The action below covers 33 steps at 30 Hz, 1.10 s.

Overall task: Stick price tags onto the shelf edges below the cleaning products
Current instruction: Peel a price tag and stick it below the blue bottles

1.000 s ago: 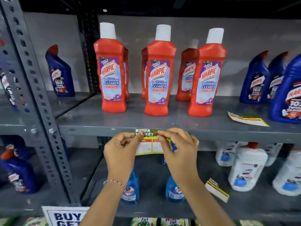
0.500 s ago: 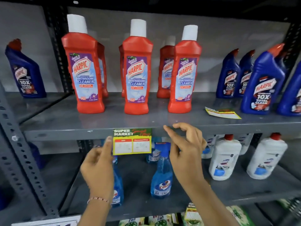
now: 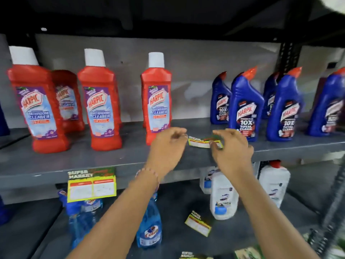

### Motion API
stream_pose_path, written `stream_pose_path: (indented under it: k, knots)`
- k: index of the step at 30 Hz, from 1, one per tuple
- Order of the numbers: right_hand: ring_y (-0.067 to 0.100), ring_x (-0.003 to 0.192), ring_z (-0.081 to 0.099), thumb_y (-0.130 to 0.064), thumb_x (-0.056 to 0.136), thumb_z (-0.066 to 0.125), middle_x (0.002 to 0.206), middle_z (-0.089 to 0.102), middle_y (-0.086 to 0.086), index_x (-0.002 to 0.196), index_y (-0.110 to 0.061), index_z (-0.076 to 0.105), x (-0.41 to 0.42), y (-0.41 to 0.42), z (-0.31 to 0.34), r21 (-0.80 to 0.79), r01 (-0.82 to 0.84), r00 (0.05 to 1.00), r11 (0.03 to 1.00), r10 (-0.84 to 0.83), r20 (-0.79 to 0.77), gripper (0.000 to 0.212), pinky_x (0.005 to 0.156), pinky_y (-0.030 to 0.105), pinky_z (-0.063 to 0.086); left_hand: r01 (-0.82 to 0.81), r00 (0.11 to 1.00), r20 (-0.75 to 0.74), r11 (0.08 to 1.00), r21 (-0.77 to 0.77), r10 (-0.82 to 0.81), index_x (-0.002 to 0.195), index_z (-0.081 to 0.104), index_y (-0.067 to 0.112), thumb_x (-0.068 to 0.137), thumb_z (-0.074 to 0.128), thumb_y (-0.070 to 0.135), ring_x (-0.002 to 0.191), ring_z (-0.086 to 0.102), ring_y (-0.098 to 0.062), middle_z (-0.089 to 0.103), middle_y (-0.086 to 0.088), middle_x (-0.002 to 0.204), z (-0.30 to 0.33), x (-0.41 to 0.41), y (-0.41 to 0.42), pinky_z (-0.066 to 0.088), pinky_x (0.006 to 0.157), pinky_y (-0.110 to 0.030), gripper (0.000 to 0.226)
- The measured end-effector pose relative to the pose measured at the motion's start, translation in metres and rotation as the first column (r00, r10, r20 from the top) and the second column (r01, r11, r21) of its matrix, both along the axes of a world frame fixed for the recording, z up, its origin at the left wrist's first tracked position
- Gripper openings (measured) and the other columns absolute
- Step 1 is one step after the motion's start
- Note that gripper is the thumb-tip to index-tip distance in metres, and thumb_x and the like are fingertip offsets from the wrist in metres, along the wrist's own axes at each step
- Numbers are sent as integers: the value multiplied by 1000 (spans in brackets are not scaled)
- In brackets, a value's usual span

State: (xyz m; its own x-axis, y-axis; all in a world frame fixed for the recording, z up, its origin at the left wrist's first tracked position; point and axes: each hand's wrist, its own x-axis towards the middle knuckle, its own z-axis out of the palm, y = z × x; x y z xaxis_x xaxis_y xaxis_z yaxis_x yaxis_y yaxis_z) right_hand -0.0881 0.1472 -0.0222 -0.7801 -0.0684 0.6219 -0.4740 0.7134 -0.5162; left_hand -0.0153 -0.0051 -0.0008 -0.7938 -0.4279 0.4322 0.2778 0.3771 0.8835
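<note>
Two bare hands are reaching over the grey upper shelf (image 3: 112, 157) toward a loose price tag (image 3: 202, 142) lying flat on its surface, between the red Harpic bathroom cleaner bottles (image 3: 100, 107) and the blue Harpic toilet cleaner bottles (image 3: 246, 107). The right hand (image 3: 231, 146) is pinching the tag's right end between thumb and fingertips, while the left hand (image 3: 168, 146), fingers loosely curled and holding nothing, is hovering just beside the tag's left end (motion blur is hiding whether it is touching). A second price tag (image 3: 92, 184), yellow-bordered with a green "Super Market" header, is hanging stuck to the shelf's front edge below the red bottles. On the lower shelf (image 3: 261, 228), another loose tag (image 3: 198, 224) is lying near a white bottle (image 3: 223, 195), with blue spray bottles (image 3: 149, 227) standing to the left.
</note>
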Motion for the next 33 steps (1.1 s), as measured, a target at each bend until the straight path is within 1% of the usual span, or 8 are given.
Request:
stream_pose_path:
  k: [3,9,12,16,20,24,28,33]
  knots:
    - [25,116,55,-47,88,57,118,67,-2,113,-41,65,-15,11,7,166,-76,976,983,39,216,26,92,41,29,-10,975,222,1000,23,5,120,62,12,69,65,33,105,68,-30,70,-10,116,5,-43,9,52,98,-45,55]
    - [15,114,52,-36,84,69,116,57,-12,113,-37,68,-26,24,13,-33,-248,938,968,249,243,29,87,35,18,-205,932,288,975,-87,221,129,53,10,77,75,29,114,61,-34,65,-16,123,4,-70,14,50,99,-41,60]
    - [14,116,51,-28,85,69,125,56,-14,119,-36,65,-33,25,11,-58,-288,929,956,293,225,35,87,34,17,-208,943,266,978,2,200,108,66,2,75,77,14,86,71,-27,74,-17,92,7,-72,13,56,77,-34,37]
    - [14,112,54,-9,84,66,121,58,-10,117,-27,69,-38,32,2,-177,-361,909,915,388,150,37,96,33,29,-183,968,204,968,173,147,93,74,0,82,65,-6,37,45,-6,61,-4,51,13,-66,24,36,35,-13,15]
    - [8,90,60,1,82,66,102,62,-8,106,-19,75,-36,63,-7,-457,-451,874,767,484,-49,32,88,25,48,-149,988,83,951,272,131,102,69,-1,87,61,-2,41,46,-9,59,-7,60,11,-60,53,38,35,-15,16]
    - [4,103,61,-10,83,73,105,63,-13,99,-22,73,-42,106,-22,-542,-448,892,711,397,-215,20,88,26,52,-25,1000,10,976,215,23,84,69,10,89,57,-2,37,48,-11,59,-8,53,4,-62,125,43,34,-20,17]
    - [7,98,65,-8,86,70,103,67,-11,105,-21,62,-62,153,-39,-628,-384,920,677,334,-203,24,80,34,57,-4,1000,11,999,33,4,79,68,5,87,66,12,34,53,-17,62,-13,54,-9,-83,182,49,35,-25,11]
    - [-1,81,68,-10,85,73,98,67,-11,121,-14,55,-86,205,-48,-751,-310,944,583,286,-167,40,66,9,51,47,994,107,986,-162,-30,74,67,5,86,69,17,46,71,-21,69,-3,56,-31,-113,231,62,51,-38,17]
